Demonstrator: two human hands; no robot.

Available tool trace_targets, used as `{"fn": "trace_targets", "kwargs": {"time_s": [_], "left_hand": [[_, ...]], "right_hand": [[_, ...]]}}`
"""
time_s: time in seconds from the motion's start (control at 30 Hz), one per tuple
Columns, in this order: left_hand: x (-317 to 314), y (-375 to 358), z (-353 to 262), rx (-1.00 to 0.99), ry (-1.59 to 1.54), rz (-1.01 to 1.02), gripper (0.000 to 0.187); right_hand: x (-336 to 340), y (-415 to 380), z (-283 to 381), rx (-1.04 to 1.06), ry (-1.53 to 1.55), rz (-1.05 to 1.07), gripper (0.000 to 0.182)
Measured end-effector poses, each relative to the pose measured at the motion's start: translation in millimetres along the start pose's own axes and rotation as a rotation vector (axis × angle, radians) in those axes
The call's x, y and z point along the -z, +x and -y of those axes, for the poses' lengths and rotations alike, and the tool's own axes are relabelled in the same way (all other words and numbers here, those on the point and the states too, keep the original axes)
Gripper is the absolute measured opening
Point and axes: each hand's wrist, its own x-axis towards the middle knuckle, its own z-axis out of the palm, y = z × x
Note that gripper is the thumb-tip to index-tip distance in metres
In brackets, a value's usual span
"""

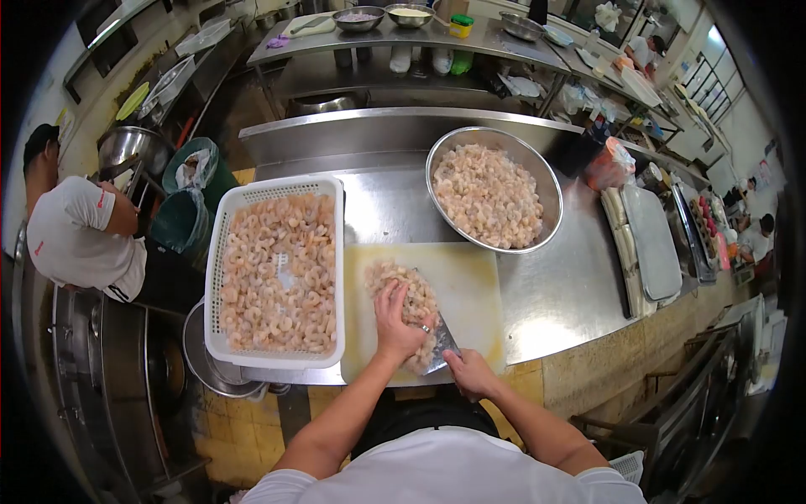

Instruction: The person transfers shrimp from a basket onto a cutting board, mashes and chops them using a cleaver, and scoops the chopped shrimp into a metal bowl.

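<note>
A white cutting board (pixel 480 294) lies on the steel counter in front of me, with a heap of peeled shrimp (pixel 384 270) on it. My left hand (pixel 399 317), wearing a ring, rests on the heap with its fingers stretched out over the shrimp. My right hand (pixel 472 374) is closed round the handle of a wide-bladed knife (pixel 445 336). The blade lies along the right side of the heap, partly hidden by shrimp. Left of the board stands a white perforated basket (pixel 338 277) of shrimp. Behind the board to the right is a steel bowl (pixel 554 189) filled with shrimp pieces.
The counter's raised back edge (pixel 403 126) runs behind the basket and bowl. Trays (pixel 651 239) stand at the right. A co-worker in a white shirt (pixel 80 227) is at the left, near green bins (pixel 180 218). A back table (pixel 478 50) holds several bowls.
</note>
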Motion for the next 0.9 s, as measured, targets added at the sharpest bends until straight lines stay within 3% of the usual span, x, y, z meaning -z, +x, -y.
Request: {"fn": "trace_targets", "kwargs": {"time_s": [0.17, 0.37, 0.5, 0.6, 0.63, 0.73, 0.83, 0.9], "left_hand": [[5.7, 19.8, -28.6, -0.055, 0.012, -0.053, 0.083], [-1.3, 96.1, -102.9, -0.265, -0.036, -0.124, 0.079], [-27.7, 176.3, -165.6, -0.414, -0.169, -0.195, 0.065], [-75.4, 250.7, -193.1, -0.471, -0.427, -0.224, 0.057], [-86.2, 259.3, -188.6, -0.435, -0.415, -0.189, 0.055], [-120.7, 268.9, -146.3, -0.292, -0.280, -0.164, 0.046], [-109.6, 247.8, -105.7, -0.099, -0.213, -0.108, 0.035], [-93.8, 231.9, -70.2, -0.162, -0.118, -0.319, 0.025]], "right_hand": [[14.3, -15.4, 21.9, 0.020, 0.147, 0.043, 0.045], [78.6, -47.7, 76.6, 0.054, 0.245, -0.085, 0.042], [138.9, -62.1, 123.0, 0.214, 0.214, -0.351, 0.043], [183.9, -43.8, 149.0, 0.478, -0.151, -0.674, 0.029], [190.5, -38.5, 165.9, 0.532, -0.318, -0.791, 0.024], [210.8, 49.8, 132.9, 0.571, -0.651, -0.966, 0.017], [229.2, 74.4, 124.9, 0.410, -0.740, -0.895, 0.019], [231.4, 68.5, 126.9, 0.474, -0.670, -1.002, 0.019]]}}
